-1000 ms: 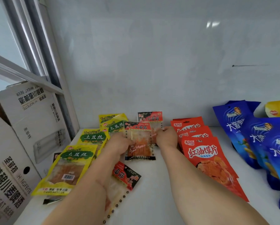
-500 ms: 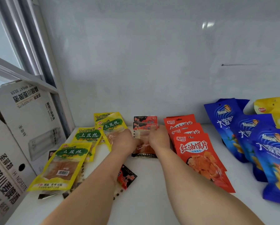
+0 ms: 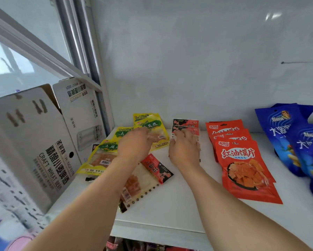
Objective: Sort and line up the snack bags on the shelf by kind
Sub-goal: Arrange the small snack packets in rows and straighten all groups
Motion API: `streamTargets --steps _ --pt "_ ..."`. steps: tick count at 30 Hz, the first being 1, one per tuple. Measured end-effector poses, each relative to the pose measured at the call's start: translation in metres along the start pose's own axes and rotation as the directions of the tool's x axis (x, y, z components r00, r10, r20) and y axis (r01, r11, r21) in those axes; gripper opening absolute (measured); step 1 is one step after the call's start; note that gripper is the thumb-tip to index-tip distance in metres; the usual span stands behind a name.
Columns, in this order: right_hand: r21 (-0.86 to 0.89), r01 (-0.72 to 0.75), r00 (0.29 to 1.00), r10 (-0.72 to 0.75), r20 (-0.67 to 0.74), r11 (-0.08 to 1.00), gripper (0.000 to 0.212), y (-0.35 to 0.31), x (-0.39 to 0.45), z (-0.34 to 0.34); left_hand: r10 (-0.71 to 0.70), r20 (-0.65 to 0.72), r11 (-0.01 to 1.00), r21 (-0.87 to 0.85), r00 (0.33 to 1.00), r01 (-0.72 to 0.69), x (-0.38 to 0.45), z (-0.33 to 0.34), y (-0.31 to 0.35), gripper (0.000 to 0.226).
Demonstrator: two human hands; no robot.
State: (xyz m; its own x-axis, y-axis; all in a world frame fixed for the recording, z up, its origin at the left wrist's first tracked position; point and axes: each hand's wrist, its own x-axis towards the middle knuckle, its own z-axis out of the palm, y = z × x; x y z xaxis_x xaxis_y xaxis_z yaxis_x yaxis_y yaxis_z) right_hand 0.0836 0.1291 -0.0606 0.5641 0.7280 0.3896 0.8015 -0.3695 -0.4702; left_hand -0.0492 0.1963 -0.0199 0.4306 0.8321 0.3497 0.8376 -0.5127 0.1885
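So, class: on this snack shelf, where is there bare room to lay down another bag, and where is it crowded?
Bare shelf shows at the front, between the loose red-and-black bag and the orange bags. A narrower strip runs between the orange bags and the blue bags. The left end is crowded: yellow bags overlap beside the cardboard box.

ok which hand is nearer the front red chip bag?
Right. The right hand lies beside the front red chip bag, a short gap off its left edge. The left hand is further left, over the yellow bags.
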Motion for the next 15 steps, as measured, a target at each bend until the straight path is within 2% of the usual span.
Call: streamTargets --steps 5,10,15 --pt "-0.018 0.045 0.998 -0.044 0.039 0.999 0.042 -0.028 -0.041 0.000 -0.119 -0.023 0.985 -0.125 0.993 0.115 -0.017 -0.016 -0.049 0.030" --pt "0.013 -0.021 1.000 0.021 0.016 1.000 0.045 -0.055 -0.077 0.004 -0.265 0.000 0.923 -0.290 0.964 0.253 -0.035 -0.017 -0.086 0.042" --pt "-0.048 -0.144 0.990 0.144 -0.012 0.988 0.057 -0.082 -0.114 0.009 -0.424 0.086 0.878 -0.206 0.902 0.432 -0.049 -0.019 -0.108 0.064"
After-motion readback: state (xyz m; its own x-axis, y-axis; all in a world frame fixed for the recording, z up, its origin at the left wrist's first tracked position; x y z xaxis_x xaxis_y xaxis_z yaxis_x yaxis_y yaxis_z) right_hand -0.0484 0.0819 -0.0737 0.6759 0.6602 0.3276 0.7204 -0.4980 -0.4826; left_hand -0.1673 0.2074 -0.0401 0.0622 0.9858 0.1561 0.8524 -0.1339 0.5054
